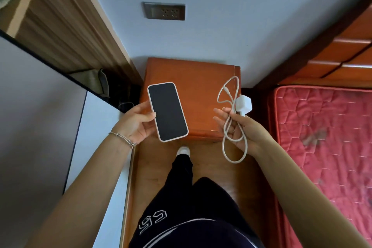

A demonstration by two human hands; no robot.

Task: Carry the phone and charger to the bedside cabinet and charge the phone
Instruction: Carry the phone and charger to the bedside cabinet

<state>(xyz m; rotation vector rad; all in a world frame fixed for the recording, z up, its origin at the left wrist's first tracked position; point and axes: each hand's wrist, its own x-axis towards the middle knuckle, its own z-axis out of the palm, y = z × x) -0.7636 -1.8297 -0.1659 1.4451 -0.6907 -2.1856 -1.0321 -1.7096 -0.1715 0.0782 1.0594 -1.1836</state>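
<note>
The left hand (135, 123) grips the dark-screened phone (168, 111) by its edge above the orange bedside cabinet (193, 72); the right hand (244, 133) loosely pinches the white charger (243, 104), its cable (231, 127) looping down; a wall socket (164, 11) sits above.

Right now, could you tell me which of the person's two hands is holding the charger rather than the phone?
The right hand: it grips the white charger with its looped cable, while the left hand holds the dark-screened phone.

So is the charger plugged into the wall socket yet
No, not plugged in. The charger and its looped cable are in the right hand, well below the wall socket, which has nothing in it.
</note>
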